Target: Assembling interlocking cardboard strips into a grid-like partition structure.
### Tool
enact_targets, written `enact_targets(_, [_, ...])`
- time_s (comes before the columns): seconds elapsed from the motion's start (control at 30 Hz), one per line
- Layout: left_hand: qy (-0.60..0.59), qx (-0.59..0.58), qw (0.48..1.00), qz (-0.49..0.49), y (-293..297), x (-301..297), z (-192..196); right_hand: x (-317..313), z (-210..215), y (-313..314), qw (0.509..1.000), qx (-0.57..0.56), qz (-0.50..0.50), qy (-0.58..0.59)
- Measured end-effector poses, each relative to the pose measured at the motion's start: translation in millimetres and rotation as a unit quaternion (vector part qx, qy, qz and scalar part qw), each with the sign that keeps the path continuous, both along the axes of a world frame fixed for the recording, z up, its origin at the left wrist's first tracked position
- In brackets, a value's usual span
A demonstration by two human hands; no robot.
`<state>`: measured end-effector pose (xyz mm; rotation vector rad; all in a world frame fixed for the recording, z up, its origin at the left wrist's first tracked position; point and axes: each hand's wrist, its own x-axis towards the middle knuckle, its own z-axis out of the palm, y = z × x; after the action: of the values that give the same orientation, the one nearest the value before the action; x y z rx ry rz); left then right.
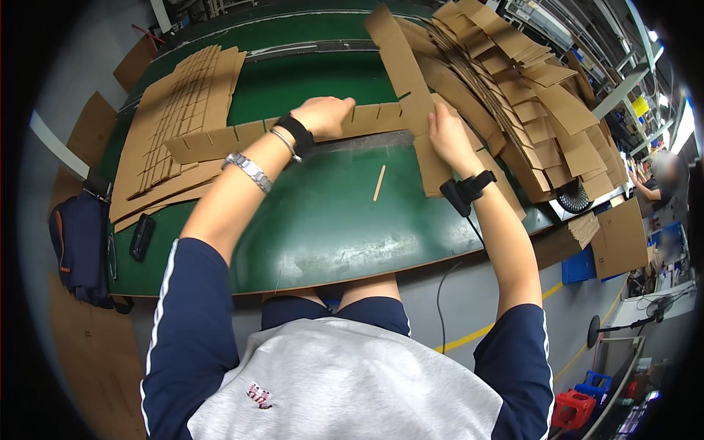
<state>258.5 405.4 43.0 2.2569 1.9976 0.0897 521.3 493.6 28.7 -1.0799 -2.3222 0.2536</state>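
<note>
A long slotted cardboard strip [378, 117] lies crosswise over the green table, its row of short slits along the upper edge. Around the middle of this strip my left hand [326, 116] is closed, the fingers partly hidden behind it. A second cardboard strip [419, 110] runs from far to near and meets the first one's right end. My right hand [449, 138] is closed on the second strip's right side, thumb pointing up. Whether the two strips are slotted into each other at the meeting point I cannot tell.
Assembled cardboard dividers [183, 95] lie flat on the left. A tall heap of cardboard pieces [543, 95] leans on the right. A thin wooden stick [379, 182] rests on the green table [323, 227]. A black case [142, 237] and a dark blue bag [77, 246] are at the left edge.
</note>
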Motion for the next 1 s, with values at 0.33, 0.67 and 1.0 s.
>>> enact_targets(0.33, [-0.025,0.201,0.979,-0.017,-3.5,37.9,-40.5,28.4,25.5,-28.7,0.995,-0.003,0.070,-0.065])
enact_targets(0.67, [-0.002,0.233,0.971,-0.057,-28.9,50.2,-44.3,32.0,15.6,-30.5,0.967,0.004,0.153,-0.206])
enact_targets(1.0, [-0.041,0.216,0.975,-0.037,-40.6,54.7,-44.7,16.7,12.5,-26.2,0.938,-0.279,0.131,-0.161])
